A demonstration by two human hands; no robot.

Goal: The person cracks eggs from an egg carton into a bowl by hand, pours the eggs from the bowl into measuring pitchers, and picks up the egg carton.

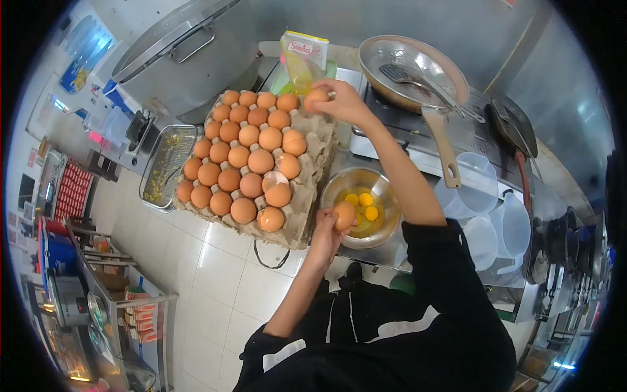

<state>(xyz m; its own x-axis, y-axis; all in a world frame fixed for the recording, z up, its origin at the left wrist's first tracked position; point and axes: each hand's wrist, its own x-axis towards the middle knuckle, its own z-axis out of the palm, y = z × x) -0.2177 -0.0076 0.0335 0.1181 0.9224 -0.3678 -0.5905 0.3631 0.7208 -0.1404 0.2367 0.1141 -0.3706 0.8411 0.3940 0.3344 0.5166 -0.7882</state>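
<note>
My left hand holds a brown egg over the left part of a metal bowl. Several yolks lie in clear egg white inside that bowl. Up at the far right corner of the egg tray, my right hand has its fingers closed round another brown egg. The grey cardboard tray carries rows of brown eggs. Along its right side sit some cracked shells, one showing its pale inside.
A plastic pouch stands behind the tray. A large pot is at the back left, beside a wire-mesh basket. At the right are a pan with a spatula and clear plastic jugs.
</note>
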